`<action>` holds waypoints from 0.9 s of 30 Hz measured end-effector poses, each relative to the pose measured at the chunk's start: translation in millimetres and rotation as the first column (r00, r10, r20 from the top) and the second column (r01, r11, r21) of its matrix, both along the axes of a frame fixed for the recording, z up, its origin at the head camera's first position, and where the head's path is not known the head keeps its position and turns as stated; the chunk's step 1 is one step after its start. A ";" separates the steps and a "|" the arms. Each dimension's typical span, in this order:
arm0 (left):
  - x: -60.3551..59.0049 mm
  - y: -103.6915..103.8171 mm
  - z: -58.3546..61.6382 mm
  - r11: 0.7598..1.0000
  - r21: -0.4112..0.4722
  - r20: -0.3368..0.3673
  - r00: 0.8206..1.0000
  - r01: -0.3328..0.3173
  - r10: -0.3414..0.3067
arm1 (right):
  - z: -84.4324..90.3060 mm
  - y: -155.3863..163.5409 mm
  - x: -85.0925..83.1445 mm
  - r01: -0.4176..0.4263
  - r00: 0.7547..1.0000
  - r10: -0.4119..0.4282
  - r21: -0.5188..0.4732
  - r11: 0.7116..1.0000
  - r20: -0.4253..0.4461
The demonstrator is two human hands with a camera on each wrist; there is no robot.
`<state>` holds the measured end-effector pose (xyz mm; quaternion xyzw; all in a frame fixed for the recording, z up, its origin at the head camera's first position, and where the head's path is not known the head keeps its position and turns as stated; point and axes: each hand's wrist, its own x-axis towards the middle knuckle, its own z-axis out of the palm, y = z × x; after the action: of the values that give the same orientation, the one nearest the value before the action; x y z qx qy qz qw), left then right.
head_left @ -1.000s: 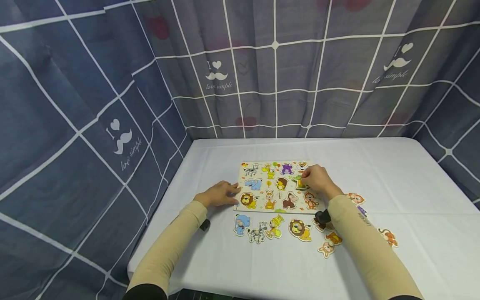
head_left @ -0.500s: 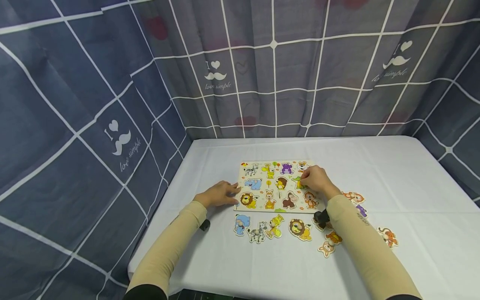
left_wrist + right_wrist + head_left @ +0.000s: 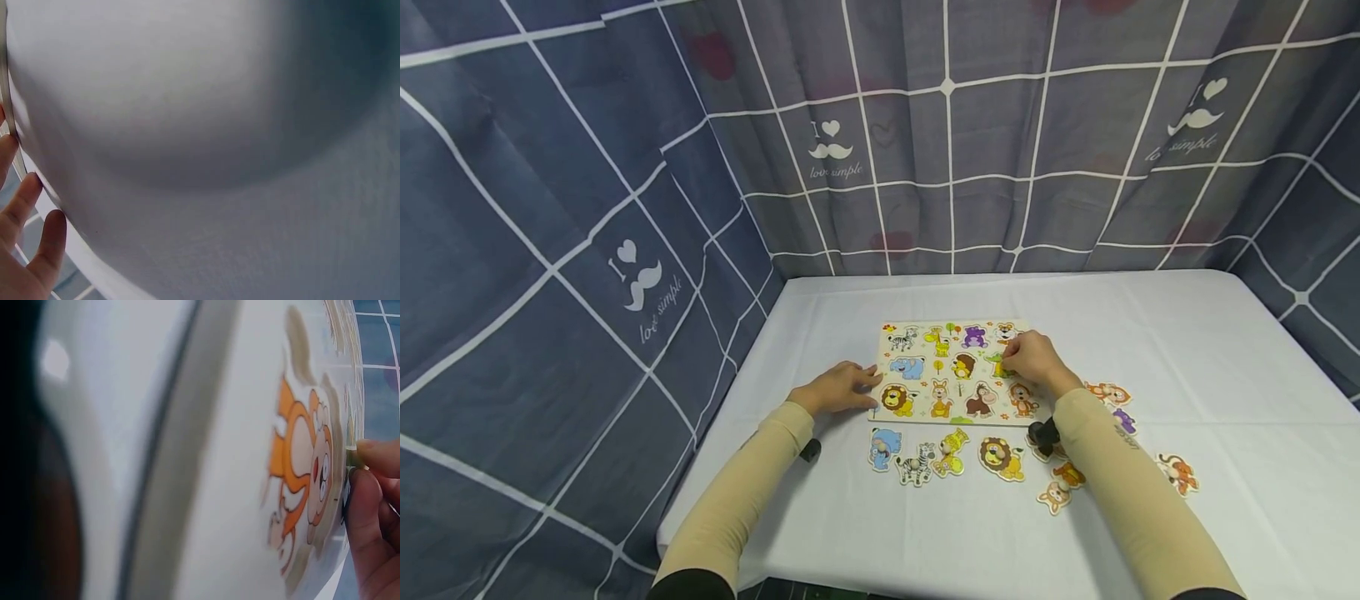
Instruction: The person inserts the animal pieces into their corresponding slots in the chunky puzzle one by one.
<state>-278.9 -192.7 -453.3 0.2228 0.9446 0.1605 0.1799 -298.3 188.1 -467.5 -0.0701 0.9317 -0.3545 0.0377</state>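
A wooden animal puzzle board (image 3: 925, 415) lies on the white table, its slots printed with a zebra, giraffe, lion, monkey and others. My left hand (image 3: 842, 387) rests at the board's left edge, fingers extended; in the left wrist view, spread fingers (image 3: 51, 244) show by that edge. Over the right side of the board, my right hand (image 3: 1036, 360) pinches a crocodile puzzle piece (image 3: 997, 367), green and mostly hidden under the fingers. In the right wrist view, thumb and fingertip (image 3: 365, 494) close on a small knob beyond the monkey slot (image 3: 306, 462).
In front of the board lie an elephant piece (image 3: 884, 450), a zebra piece (image 3: 915, 465), a giraffe piece (image 3: 951, 452) and a lion piece (image 3: 1002, 460). Several more pieces lie around the right forearm, including a purple one (image 3: 1123, 421). Grid-patterned curtains (image 3: 910, 167) enclose the table.
The crocodile piece at the right fingertips has turned slightly on the board. The right sleeve has shifted a little, showing more of the purple piece. The left hand stays put.
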 end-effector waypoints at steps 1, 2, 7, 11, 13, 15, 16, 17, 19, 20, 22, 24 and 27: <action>0.0 0.3 0.2 1.000 0.000 -0.001 1.000 0.001 -0.001 | 0.0 0.1 0.2 0.002 1.000 -0.002 0.001 1.000 -0.001; 0.1 0.8 0.5 1.000 0.002 -0.002 1.000 0.003 -0.003 | 0.2 0.1 0.5 0.006 1.000 -0.006 0.000 1.000 -0.001; 0.4 1.9 0.6 1.000 -0.005 -0.003 1.000 0.006 -0.006 | 3.9 0.1 3.8 0.005 1.000 -0.005 0.010 1.000 0.001; 0.3 2.0 0.5 1.000 -0.020 0.002 1.000 -0.003 0.003 | 9.6 6.0 7.9 0.006 1.000 -0.006 0.020 1.000 0.005; 0.3 1.9 0.6 1.000 -0.018 0.007 1.000 -0.008 0.008 | 12.7 11.4 9.9 0.007 1.000 -0.007 0.024 1.000 0.001; 0.0 1.5 0.1 1.000 -0.014 0.011 1.000 -0.011 0.011 | 14.6 17.9 11.2 0.015 1.000 -0.015 0.033 0.999 -0.007; 0.1 1.2 -0.2 1.000 -0.012 0.013 1.000 -0.012 0.012 | 15.4 21.1 11.9 0.017 1.000 -0.017 0.028 0.999 0.000; 0.1 0.8 -0.7 1.000 -0.012 0.012 1.000 -0.013 0.013 | 16.5 24.4 12.9 0.017 1.000 -0.017 0.027 1.000 0.004; 0.0 -0.1 -1.6 1.000 -0.018 0.010 1.000 -0.010 0.010 | 18.7 30.7 15.1 0.019 1.000 -0.019 0.024 1.000 0.013; 0.2 -0.4 -1.7 1.000 -0.019 0.009 1.000 -0.007 0.007 | 19.6 34.0 16.5 0.024 0.999 -0.024 0.021 0.999 0.021; 0.4 -0.8 -1.3 1.000 -0.018 0.007 1.000 -0.006 0.006 | 22.1 40.7 19.4 0.036 0.999 -0.037 0.012 0.999 0.038; 0.9 -0.3 0.3 1.000 -0.012 0.008 1.000 -0.006 0.006 | 24.5 48.0 22.5 0.053 0.998 -0.053 0.012 0.999 0.045; 2.0 1.1 2.8 1.000 -0.001 0.015 1.000 -0.011 0.011 | 26.9 59.4 27.7 0.080 0.995 -0.080 0.009 0.997 0.055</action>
<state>-276.9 -191.6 -450.6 0.2162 0.9445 0.1627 0.1863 -270.6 247.5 -440.6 -0.0229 0.9335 -0.3544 0.0494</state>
